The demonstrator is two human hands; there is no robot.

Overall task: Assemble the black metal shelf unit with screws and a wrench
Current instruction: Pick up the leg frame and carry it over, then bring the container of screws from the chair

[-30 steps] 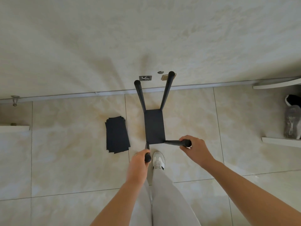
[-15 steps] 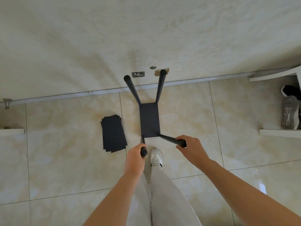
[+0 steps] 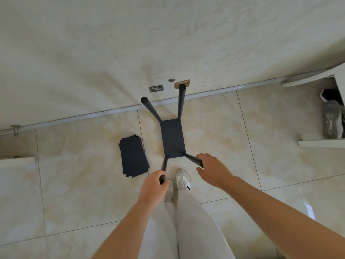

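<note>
The shelf unit (image 3: 172,141) stands on the floor (image 3: 214,128), just ahead of my shoe (image 3: 183,179), the wall (image 3: 168,43) behind it. A stack of shelf panels (image 3: 133,156) lies just left of it. My left hand (image 3: 152,187) grips its near left post (image 3: 164,164), my right hand (image 3: 212,170) its near right post (image 3: 192,158).

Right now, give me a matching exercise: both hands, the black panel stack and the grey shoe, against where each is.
1 left hand
2 right hand
3 black panel stack
4 grey shoe

A in the white rack
B holds near-right pole
C on the floor, left of the shelf frame
D grips near-left pole

Pairs: 1-D, 2-B, 3-C, 4-A
</note>
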